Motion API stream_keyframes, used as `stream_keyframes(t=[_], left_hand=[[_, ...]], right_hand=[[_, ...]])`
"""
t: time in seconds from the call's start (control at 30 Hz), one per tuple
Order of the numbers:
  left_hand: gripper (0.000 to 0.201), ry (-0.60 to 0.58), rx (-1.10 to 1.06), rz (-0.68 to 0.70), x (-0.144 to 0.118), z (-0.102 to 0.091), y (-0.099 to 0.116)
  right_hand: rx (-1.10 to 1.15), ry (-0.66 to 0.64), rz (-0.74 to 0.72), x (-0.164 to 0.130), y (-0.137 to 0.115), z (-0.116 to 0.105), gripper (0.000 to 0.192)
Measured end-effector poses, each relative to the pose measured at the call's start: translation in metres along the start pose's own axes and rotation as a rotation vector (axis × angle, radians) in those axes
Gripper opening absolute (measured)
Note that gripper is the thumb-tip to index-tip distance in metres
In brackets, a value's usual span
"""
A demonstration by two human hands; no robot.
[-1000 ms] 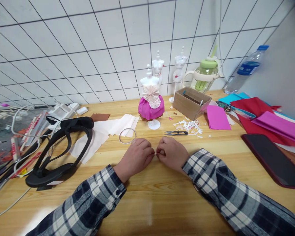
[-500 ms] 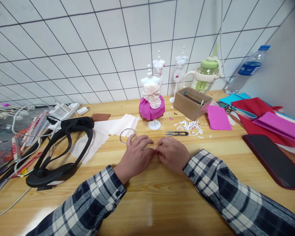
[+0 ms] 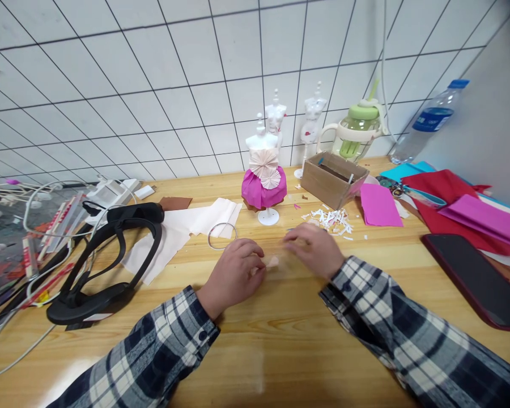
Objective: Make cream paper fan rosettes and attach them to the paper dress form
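Left hand (image 3: 233, 275) pinches pale scrap (image 3: 272, 261); right hand (image 3: 317, 249) blurred, grip unclear; bottle (image 3: 429, 120) label unreadable.

a white tiled wall (image 3: 153, 85) with dark grout stands behind a light wooden table (image 3: 280, 345); a plain grey wall (image 3: 488, 130) closes the right side.

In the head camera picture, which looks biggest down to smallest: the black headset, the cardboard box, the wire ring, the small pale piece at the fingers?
1. black headset
2. cardboard box, though farther away
3. wire ring
4. small pale piece
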State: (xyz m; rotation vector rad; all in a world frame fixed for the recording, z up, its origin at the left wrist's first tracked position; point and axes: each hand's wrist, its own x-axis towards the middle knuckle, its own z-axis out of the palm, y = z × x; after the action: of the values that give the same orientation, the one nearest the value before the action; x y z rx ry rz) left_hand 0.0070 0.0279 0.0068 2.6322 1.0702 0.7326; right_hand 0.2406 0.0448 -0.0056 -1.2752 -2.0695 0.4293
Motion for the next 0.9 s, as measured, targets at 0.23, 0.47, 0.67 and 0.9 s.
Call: stream_keyframes(t=[0.23, 0.47, 0.67, 0.9], left_hand=[[0.007, 0.092, -0.133, -0.052, -0.001, 0.008, -0.008], [0.003, 0.097, -0.108, -0.143, -0.003, 0.01, -0.009], [0.005, 0.081, -0.112, -0.188, -0.002, 0.008, -0.007], [0.005, 0.083, -0.079, -0.292, -0.002, 0.009, -0.007]], right_hand=[[-0.182, 0.143, 0.126, 0.007, 0.037, -0.01, 0.012], [-0.425, -0.095, 0.058, 0.003, 0.022, -0.001, 0.013], [-0.58, -0.154, 0.075, 0.006, 0.017, 0.003, 0.017], [-0.471, -0.057, 0.087, 0.002, 0.008, 0.011, 0.015]])
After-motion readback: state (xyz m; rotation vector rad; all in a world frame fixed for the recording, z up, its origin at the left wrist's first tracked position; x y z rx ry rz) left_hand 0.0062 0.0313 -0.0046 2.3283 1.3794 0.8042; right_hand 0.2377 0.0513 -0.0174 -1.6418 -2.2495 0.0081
